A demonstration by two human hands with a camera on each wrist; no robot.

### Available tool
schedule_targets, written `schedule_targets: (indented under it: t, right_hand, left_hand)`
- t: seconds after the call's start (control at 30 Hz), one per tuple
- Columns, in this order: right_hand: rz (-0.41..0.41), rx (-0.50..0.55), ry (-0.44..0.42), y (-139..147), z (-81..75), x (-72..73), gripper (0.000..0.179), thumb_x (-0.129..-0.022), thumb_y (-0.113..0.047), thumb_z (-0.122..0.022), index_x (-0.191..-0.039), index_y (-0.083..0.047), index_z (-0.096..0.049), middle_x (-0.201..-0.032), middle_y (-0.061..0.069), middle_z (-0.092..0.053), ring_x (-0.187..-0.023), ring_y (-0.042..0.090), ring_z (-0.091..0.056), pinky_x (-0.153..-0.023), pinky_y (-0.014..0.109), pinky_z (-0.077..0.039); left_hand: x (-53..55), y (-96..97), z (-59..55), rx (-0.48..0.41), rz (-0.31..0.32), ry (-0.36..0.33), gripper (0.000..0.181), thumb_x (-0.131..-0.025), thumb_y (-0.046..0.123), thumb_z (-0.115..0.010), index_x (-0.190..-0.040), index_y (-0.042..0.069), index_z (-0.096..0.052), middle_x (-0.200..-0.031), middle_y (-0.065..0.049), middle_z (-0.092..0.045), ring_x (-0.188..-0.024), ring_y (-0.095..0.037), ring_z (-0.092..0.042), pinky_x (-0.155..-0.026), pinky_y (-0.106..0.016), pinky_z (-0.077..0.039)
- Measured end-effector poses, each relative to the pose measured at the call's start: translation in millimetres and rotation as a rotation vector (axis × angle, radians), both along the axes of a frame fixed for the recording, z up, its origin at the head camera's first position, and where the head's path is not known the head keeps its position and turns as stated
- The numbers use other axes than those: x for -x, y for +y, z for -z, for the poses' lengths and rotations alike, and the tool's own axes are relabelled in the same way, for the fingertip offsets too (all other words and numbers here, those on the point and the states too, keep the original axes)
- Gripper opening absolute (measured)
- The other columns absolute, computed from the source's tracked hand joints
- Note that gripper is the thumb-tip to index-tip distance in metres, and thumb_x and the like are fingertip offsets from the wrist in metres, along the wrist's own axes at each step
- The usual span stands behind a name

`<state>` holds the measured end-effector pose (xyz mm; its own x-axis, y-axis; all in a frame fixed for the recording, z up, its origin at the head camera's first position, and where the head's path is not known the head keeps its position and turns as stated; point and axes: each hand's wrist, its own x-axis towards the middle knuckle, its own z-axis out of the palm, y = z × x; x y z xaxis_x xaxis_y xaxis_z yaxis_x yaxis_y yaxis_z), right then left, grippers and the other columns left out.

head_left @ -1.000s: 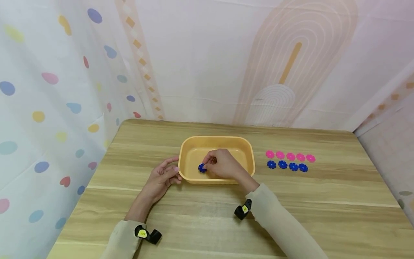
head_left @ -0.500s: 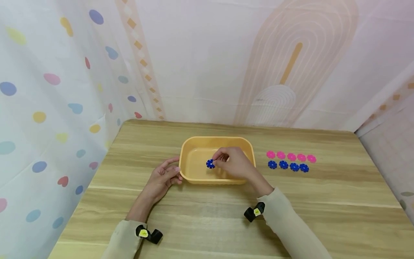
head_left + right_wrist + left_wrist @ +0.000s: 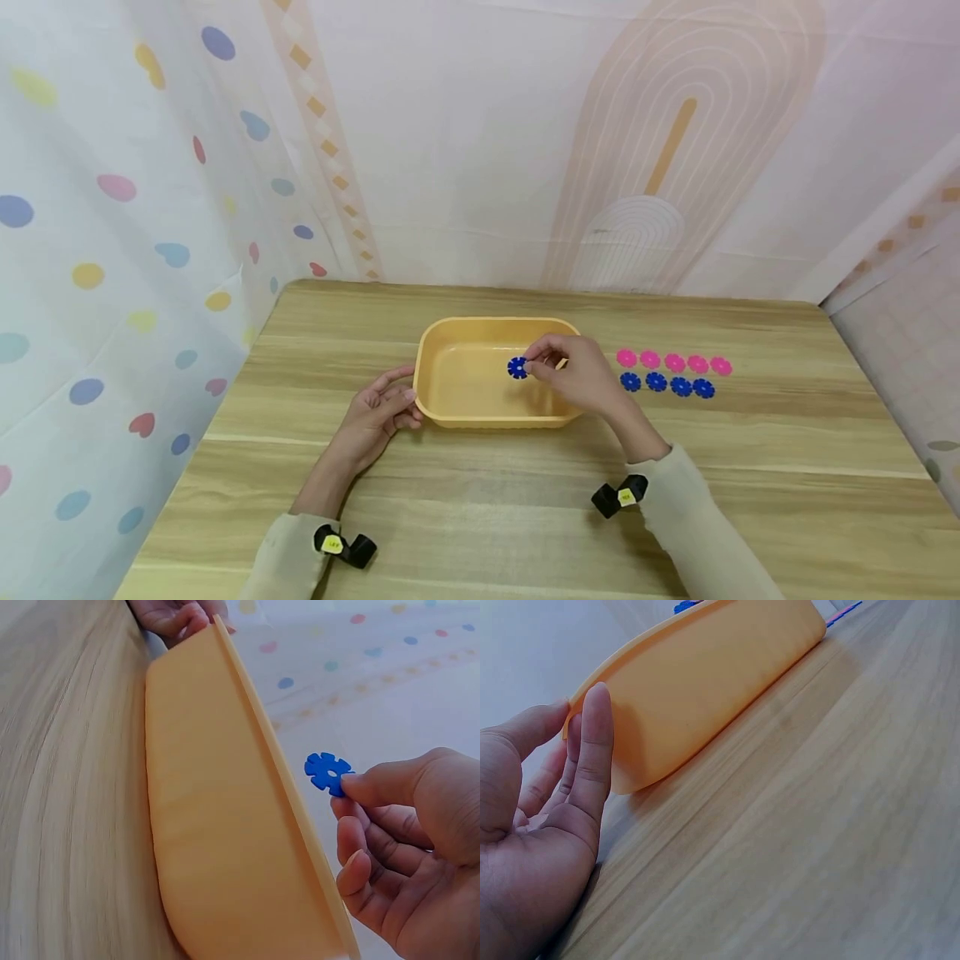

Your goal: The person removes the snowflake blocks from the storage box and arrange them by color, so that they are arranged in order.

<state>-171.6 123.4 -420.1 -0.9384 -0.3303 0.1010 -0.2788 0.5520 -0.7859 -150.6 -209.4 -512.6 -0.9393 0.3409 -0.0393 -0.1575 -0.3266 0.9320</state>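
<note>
My right hand (image 3: 581, 375) pinches a blue notched plastic disc (image 3: 517, 367) with a hole in its middle, between thumb and index finger. In the right wrist view the blue disc (image 3: 328, 774) shows just above the rim of the yellow plastic tub (image 3: 217, 795). With its thumb on the rim and fingers against the outer wall, my left hand (image 3: 378, 417) holds the left end of the tub (image 3: 450, 419). The left wrist view shows that thumb (image 3: 544, 724) right at the rim. Inside, the visible tub floor is bare.
Right of the tub, several pink flower-shaped discs (image 3: 674, 362) lie in a row on the wooden table (image 3: 480, 508). Several blue discs (image 3: 680, 386) form a second row just in front of them. A patterned curtain (image 3: 465, 167) hangs behind the table.
My right hand has lifted the blue disc from the tub's floor and carried it rightward, toward the tub's right side. The left hand has stayed at the tub's left end.
</note>
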Motion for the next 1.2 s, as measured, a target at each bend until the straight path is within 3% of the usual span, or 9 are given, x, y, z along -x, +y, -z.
schedule_targets:
  t: [0.27, 0.53, 1.0, 1.2]
  right_hand:
    - [0.081, 0.027, -0.007, 23, -4.1, -1.6, 0.006, -0.097, -0.017, -0.072, -0.102, -0.013, -0.074, -0.091, 0.004, -0.071, -0.081, 0.019, -0.061, -0.067, 0.024, -0.053]
    - [0.156, 0.033, -0.031, 49, -7.2, -0.9, 0.01, -0.098, -0.019, -0.071, -0.104, -0.012, -0.072, -0.096, 0.006, -0.072, -0.085, 0.021, -0.062, -0.066, 0.023, -0.055]
    - [0.273, -0.003, -0.066, 96, 1.9, -3.0, 0.021, -0.1, -0.026, -0.067, -0.113, -0.009, -0.071, -0.105, 0.015, -0.074, -0.089, 0.021, -0.065, -0.064, 0.021, -0.054]
    - [0.331, -0.028, -0.033, 124, 10.5, -6.0, 0.024, -0.101, -0.026, -0.066, -0.113, -0.006, -0.071, -0.103, 0.016, -0.074, -0.082, 0.009, -0.063, -0.062, 0.019, -0.052]
  left_hand:
    - [4.6, 2.6, -0.1, -0.002, 0.0, -0.002, 0.042, -0.104, 0.006, -0.059, -0.144, 0.008, -0.046, -0.093, 0.0, -0.072, -0.079, -0.011, -0.071, -0.072, -0.022, -0.065]
    - [6.0, 1.8, -0.2, -0.02, -0.002, -0.002, 0.043, -0.104, 0.005, -0.058, -0.145, 0.005, -0.044, -0.095, -0.003, -0.071, -0.078, -0.011, -0.071, -0.071, -0.022, -0.065]
    - [7.2, -0.4, -1.3, -0.008, 0.0, 0.007, 0.047, -0.105, 0.006, -0.057, -0.148, 0.001, -0.04, -0.093, -0.001, -0.071, -0.078, -0.01, -0.071, -0.072, -0.021, -0.065]
    - [6.7, -0.1, -0.7, -0.005, -0.012, 0.001, 0.045, -0.104, 0.006, -0.058, -0.146, 0.004, -0.043, -0.094, -0.002, -0.071, -0.079, -0.011, -0.071, -0.072, -0.021, -0.065]
